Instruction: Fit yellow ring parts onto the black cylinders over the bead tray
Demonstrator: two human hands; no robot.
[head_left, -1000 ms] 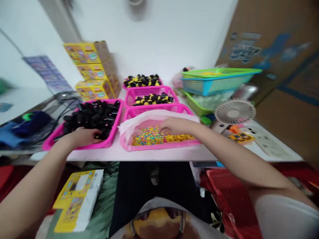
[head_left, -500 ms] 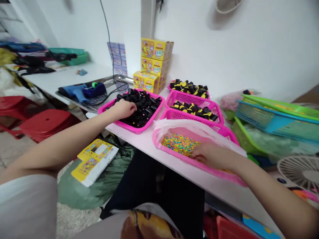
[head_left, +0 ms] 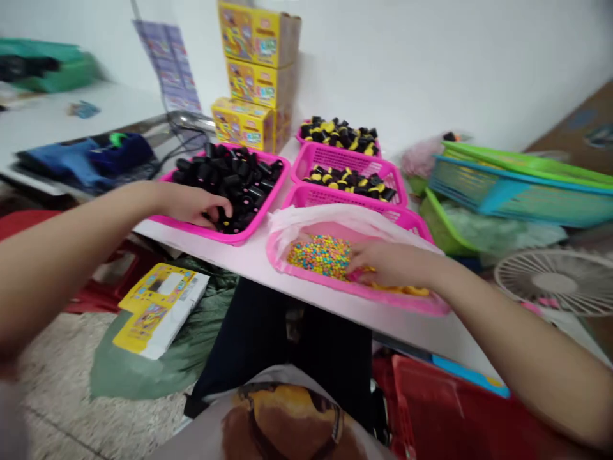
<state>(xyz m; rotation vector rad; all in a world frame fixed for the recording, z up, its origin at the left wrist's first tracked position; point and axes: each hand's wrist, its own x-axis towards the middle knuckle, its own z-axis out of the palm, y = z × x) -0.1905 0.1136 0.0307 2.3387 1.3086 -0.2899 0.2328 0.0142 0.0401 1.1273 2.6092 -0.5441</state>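
Left hand (head_left: 191, 204): lay at the near edge of the heap of black cylindrical pieces (head_left: 246, 185), fingers together and curled down among them; whether any piece was clamped could not be told.

Right hand (head_left: 390, 265): rested low over the beads, fingers slightly apart and angled downward; its fingertips (head_left: 357, 271) were partly hidden, so any grip could not be told.

Left container: pink plastic tray (head_left: 230, 237), filled with the black pieces.

Right container: pink mesh basket (head_left: 335, 297), lined with a white plastic bag (head_left: 335, 217). It held multicoloured beads (head_left: 316, 257) and yellow pieces (head_left: 405, 291).

Handling note: the beads appeared small and loose, so low, slow fingertip work would likely suit them best.

Obstructions: the bag bunched along the far side of the basket; the right hand covered part of the contents.

Beyond: two pink baskets of black-and-yellow pieces (head_left: 349, 182) stood behind, near stacked yellow cartons (head_left: 253, 76).

Right side: blue-and-green baskets (head_left: 517, 198) and a white desk fan (head_left: 550, 281).

Floor: a flat yellow carton (head_left: 158, 310) lay on a green cloth (head_left: 143, 367).
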